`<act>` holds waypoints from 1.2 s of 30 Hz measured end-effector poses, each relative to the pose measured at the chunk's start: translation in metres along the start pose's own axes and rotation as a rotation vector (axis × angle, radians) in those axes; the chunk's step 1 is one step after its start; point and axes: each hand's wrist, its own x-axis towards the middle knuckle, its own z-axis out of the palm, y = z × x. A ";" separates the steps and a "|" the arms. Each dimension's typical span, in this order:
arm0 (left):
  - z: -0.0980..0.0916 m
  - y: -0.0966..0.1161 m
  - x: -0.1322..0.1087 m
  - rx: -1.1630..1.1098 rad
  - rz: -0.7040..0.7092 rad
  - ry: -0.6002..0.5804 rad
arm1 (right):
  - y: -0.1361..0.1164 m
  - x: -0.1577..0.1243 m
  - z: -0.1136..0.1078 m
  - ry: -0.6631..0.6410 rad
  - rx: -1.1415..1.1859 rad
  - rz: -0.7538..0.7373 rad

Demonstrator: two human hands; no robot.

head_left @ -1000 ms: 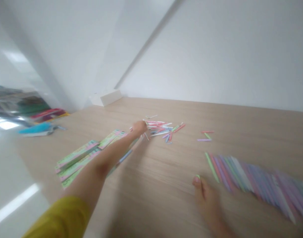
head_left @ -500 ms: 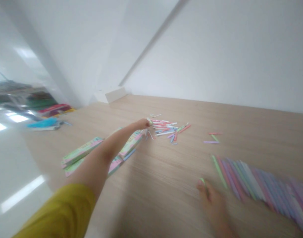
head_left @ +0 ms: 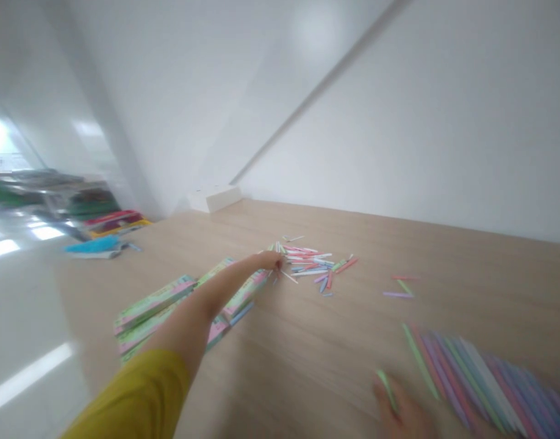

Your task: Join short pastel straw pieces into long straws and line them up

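My left hand [head_left: 269, 261] is stretched far out across the wooden table [head_left: 307, 341]. Its fingers are closed at the near edge of a loose pile of short pastel sticks [head_left: 314, 266]; what they pinch is too small to make out. My right hand [head_left: 401, 410] rests at the bottom edge of the view, blurred, with a green stick [head_left: 387, 390] lying along its fingers. Just to its right lies a row of long pastel sticks [head_left: 481, 381] laid side by side.
Flat green-and-pink packets [head_left: 170, 305] lie under my left forearm. A few stray sticks [head_left: 401, 286] sit right of the pile. A white box [head_left: 216, 198] stands against the far wall. Coloured items [head_left: 104, 235] clutter the table's far left.
The view has tilted up, so everything sits lower in frame. My left hand has stayed at the pile's edge. My right hand has slid toward the bottom edge with the green stick.
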 end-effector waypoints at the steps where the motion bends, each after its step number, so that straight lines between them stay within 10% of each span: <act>1: 0.000 0.001 -0.002 -0.012 0.015 0.009 | -0.001 -0.001 0.000 0.007 -0.005 -0.008; 14: -0.034 0.078 -0.093 -0.384 0.165 0.428 | -0.016 -0.013 -0.010 -0.031 0.221 0.078; 25: 0.061 0.243 -0.218 -1.648 0.265 0.132 | -0.120 -0.082 -0.005 -0.088 0.603 0.041; 36: 0.105 0.278 -0.243 -2.112 0.051 0.082 | -0.136 -0.078 0.032 0.034 0.608 -0.095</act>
